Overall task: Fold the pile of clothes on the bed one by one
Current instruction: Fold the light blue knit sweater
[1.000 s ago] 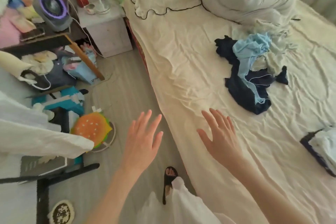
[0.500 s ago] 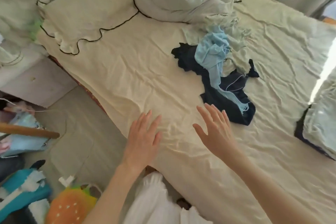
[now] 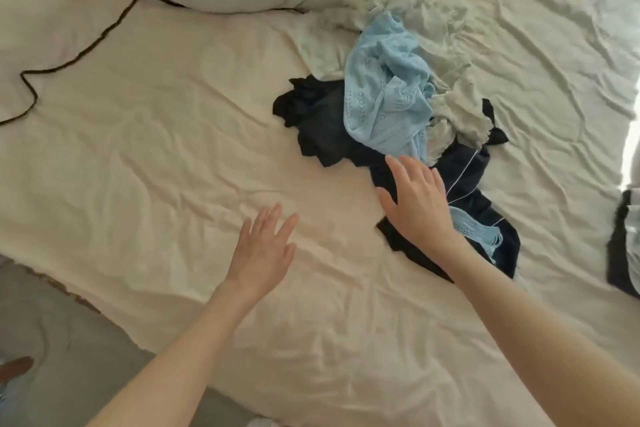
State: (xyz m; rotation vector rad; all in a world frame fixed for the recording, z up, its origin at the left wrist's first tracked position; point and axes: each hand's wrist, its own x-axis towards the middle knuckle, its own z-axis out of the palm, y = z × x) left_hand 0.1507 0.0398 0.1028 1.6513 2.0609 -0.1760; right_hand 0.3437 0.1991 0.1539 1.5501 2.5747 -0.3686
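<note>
One pile of clothes (image 3: 391, 121) on the bed (image 3: 156, 149) — dark garment (image 3: 322, 121), light-blue knit (image 3: 384, 97), pale pieces — lies just beyond the right hand (image 3: 419, 204). Right hand flat, fingers spread, over the dark cloth; left hand (image 3: 263, 250) spread likewise — beside it, above bare sheet.

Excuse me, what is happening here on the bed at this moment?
A person is reaching over a bed toward a pile of unfolded clothes. The right hand, fingers straight, is over the dark navy garment, just short of the light blue knit top lying on it; a pale green garment is crumpled behind. The left hand is open above the bare sheet. Neither hand grips anything, and no piece from this pile is being folded yet.
</note>
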